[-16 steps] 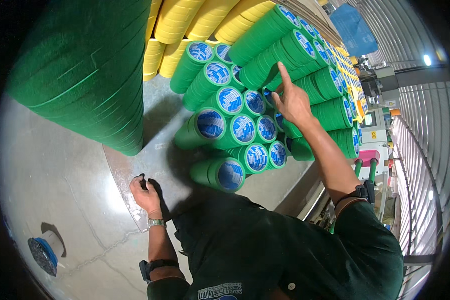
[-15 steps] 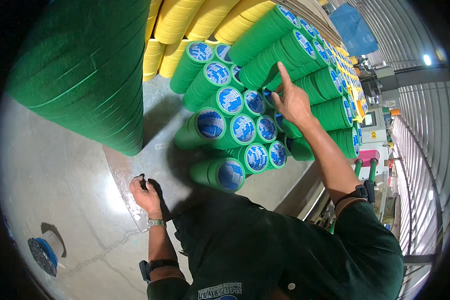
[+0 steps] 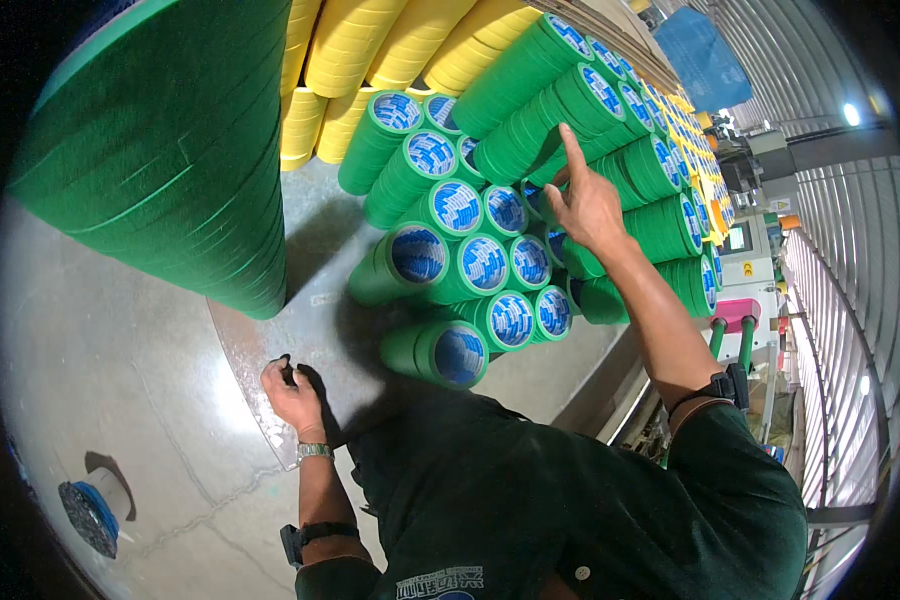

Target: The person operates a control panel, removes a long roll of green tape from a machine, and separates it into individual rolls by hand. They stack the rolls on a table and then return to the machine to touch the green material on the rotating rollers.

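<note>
My right hand (image 3: 588,208) is held over the stacks of green tape rolls (image 3: 535,115), forefinger stretched out and thumb apart, the other fingers bent. Nothing shows in its grasp, and whether the fingertip touches a roll I cannot tell. Beneath and left of it stand shorter stacks of green tape rolls (image 3: 440,262), their blue-and-white printed cores facing up. Down at the left, my left hand (image 3: 294,398) hangs over the floor with loosely bent fingers, thumb and forefinger apart, holding nothing I can see. The nearest short stack (image 3: 410,345) stands to its right.
A tall green stack of tape rolls (image 3: 170,170) rises at the left. Yellow tape rolls (image 3: 370,45) are piled at the back. A spool-like object (image 3: 95,510) lies on the floor at lower left. Machinery (image 3: 755,260) with a pink part (image 3: 736,312) stands at the right.
The view has tilted slightly, so the tall green stack and the yellow rolls sit a little differently in the picture. Both hands keep nearly the same pose; no roll has visibly moved.
</note>
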### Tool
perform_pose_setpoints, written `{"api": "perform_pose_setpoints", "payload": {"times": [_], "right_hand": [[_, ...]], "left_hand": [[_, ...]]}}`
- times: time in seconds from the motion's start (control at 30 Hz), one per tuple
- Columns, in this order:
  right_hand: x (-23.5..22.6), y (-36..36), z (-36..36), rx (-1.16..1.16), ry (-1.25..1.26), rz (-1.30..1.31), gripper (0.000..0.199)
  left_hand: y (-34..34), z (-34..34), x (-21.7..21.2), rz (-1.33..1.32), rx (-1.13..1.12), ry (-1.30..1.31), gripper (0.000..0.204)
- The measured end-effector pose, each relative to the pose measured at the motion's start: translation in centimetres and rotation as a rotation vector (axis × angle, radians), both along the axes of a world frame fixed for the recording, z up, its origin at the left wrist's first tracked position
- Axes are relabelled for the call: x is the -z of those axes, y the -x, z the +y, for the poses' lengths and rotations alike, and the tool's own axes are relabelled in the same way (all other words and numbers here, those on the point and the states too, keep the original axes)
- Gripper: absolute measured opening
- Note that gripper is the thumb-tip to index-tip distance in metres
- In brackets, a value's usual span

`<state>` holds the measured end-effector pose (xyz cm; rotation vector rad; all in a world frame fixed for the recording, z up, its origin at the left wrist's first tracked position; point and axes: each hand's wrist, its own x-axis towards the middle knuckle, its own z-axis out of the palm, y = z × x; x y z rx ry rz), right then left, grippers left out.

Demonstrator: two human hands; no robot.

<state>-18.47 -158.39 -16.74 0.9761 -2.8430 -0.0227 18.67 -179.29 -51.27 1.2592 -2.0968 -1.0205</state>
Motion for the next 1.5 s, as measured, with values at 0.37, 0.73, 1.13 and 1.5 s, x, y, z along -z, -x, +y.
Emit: {"api": "perform_pose_setpoints", "payload": {"times": [0.37,0.73,1.13,1.5], "right_hand": [[-0.6,-0.3,-0.4,0.033,0.019,-0.065,0.097],[-1.6,-0.3,-0.6,0.043,0.065,-0.040,0.097],[-1.8,-0.3,-0.6,0.033,0.059,-0.021,0.097],[-2.4,-0.2,-0.2,0.021,0.097,0.042,0.098]], "left_hand": [[-0.1,0.0,0.2,-0.007,0.007,0.002,0.031],[0.0,0.0,0.2,-0.034,-0.007,-0.017,0.030],[-0.1,-0.1,0.1,-0.009,0.001,-0.043,0.031],[-0.1,-0.1,0.2,-0.031,-0.005,-0.036,0.033]]}}
